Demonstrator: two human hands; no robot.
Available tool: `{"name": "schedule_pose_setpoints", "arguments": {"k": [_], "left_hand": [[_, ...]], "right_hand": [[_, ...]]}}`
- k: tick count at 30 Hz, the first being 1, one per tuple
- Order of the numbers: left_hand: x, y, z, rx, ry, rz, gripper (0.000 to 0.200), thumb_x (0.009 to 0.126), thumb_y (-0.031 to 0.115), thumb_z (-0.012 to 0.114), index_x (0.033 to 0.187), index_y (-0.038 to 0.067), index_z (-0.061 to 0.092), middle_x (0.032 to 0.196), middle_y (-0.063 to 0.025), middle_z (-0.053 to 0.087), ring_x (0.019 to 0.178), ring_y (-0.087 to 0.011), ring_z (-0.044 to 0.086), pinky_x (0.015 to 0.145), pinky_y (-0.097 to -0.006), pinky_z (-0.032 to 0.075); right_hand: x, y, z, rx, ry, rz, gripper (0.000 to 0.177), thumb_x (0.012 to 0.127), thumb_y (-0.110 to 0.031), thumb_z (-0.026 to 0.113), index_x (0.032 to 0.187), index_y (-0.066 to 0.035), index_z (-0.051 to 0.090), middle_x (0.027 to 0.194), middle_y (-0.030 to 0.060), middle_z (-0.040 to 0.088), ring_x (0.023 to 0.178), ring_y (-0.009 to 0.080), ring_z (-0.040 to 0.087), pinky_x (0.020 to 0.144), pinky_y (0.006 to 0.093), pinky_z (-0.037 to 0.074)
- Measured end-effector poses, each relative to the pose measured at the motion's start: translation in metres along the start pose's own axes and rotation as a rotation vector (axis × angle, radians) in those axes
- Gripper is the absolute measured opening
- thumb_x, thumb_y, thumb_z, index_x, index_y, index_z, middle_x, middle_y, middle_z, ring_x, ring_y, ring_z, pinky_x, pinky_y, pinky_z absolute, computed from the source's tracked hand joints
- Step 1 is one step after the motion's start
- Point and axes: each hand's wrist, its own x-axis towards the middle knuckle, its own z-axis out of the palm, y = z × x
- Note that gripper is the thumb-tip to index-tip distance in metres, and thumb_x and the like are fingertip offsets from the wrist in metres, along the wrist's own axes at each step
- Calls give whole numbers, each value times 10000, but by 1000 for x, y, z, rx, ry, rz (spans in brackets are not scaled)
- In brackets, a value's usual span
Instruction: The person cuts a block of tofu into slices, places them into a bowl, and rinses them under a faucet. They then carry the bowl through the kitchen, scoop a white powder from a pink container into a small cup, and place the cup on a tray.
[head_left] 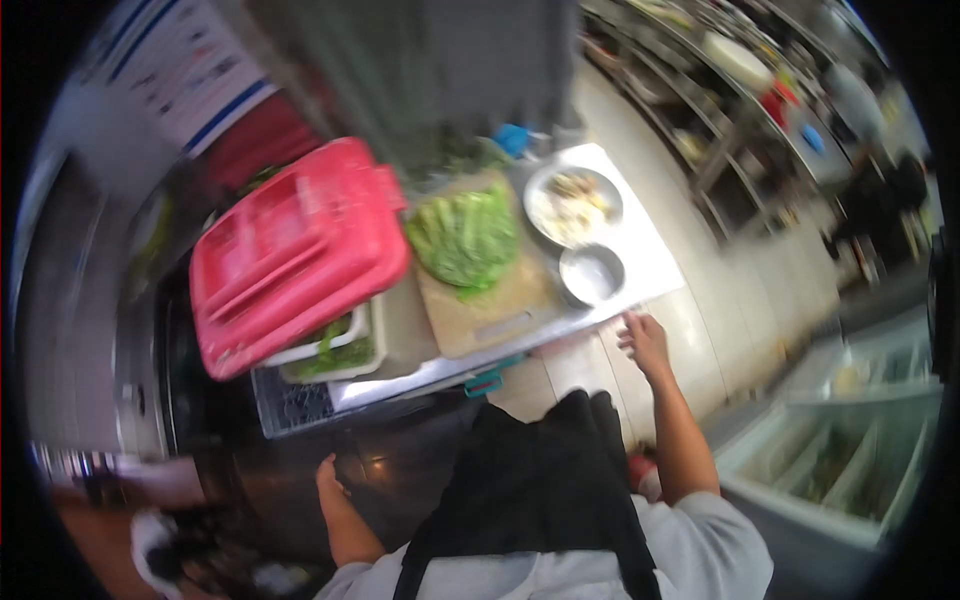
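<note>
Green lettuce leaves (pixel 465 240) lie on a cutting board (pixel 465 325) on the metal counter (pixel 635 215). To the right of the board stand a bowl of pale pieces (pixel 573 205) and a smaller metal bowl (pixel 592 275). My right hand (pixel 643 340) is just off the counter's near edge, below the small bowl, fingers apart and holding nothing. Away from the counter, at the lower left, my left hand (pixel 332 475) hangs with its thumb side showing; whether its fingers are apart is unclear. A red lid (pixel 300 255) rests tilted over white containers of greens (pixel 340 355).
A dark crate (pixel 295 400) juts out at the counter's left end. Shelving with goods (pixel 690 110) stands at the upper right, with a person (pixel 855 100) beyond it. An open glass-topped unit (pixel 830 450) is at the lower right. Another person (pixel 155 550) is at the lower left.
</note>
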Motion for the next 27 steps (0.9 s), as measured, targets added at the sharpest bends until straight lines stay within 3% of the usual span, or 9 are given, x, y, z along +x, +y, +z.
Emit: {"name": "schedule_pose_setpoints", "arguments": {"k": [1,2,3,4,8,13,15,21,27], "left_hand": [[-12,-8,-7,-74,-119,71,664,820,397,649,1355,75,423,1419,-176,348,1132,-311,470,895,-559,382],[23,-18,-4,-100,-112,79,570,809,407,667,1262,104,496,1289,-131,495,1042,-277,540,800,-491,439],[28,-37,4,-453,-320,349,232,889,283,574,982,72,602,799,-86,622,615,-206,599,475,-294,467],[16,-34,16,-595,-437,279,201,909,268,549,899,75,603,721,-70,620,565,-197,611,449,-297,478],[-143,-8,110,-212,-231,445,331,836,366,671,987,77,616,805,-63,649,624,-140,636,517,-273,499],[-295,-22,254,-185,-444,588,346,858,325,663,1008,18,609,830,-71,639,637,-134,645,511,-274,517],[-306,-29,311,-154,-632,636,372,863,352,651,1033,26,599,847,-70,643,657,-139,654,524,-291,530],[-390,-57,397,-164,-608,621,368,888,384,613,1020,43,578,892,-39,634,765,-123,640,601,-287,519],[-366,-135,429,-453,-430,236,342,872,348,611,1053,58,586,884,-64,640,762,-183,645,616,-366,532]], "right_hand": [[21,9,0,-16,16,-66,405,924,-422,524,876,-25,590,672,53,586,561,118,575,439,256,408],[43,13,-2,-110,5,-149,477,918,-437,525,813,19,614,678,76,618,529,128,554,466,281,428],[45,-15,0,-65,-112,-102,526,905,-468,534,689,7,606,575,53,571,467,127,514,416,281,391],[57,-18,3,-248,-143,-187,569,895,-491,540,601,-5,578,511,37,534,431,122,486,385,275,368],[108,2,-3,5,-409,-33,380,935,-318,504,927,61,518,855,175,606,582,279,663,351,323,496],[104,-48,-19,73,-684,142,169,857,-141,502,845,27,494,730,132,563,591,257,650,383,328,524],[115,-53,-16,95,-797,194,123,840,-100,491,886,14,505,704,111,572,563,227,639,394,310,524],[137,-57,-22,-37,-1031,93,121,817,-51,494,917,16,512,764,109,613,558,198,624,424,314,535],[136,-86,-38,-29,-1090,-9,95,832,-78,482,866,-5,533,684,46,550,492,135,520,442,281,514]]}}
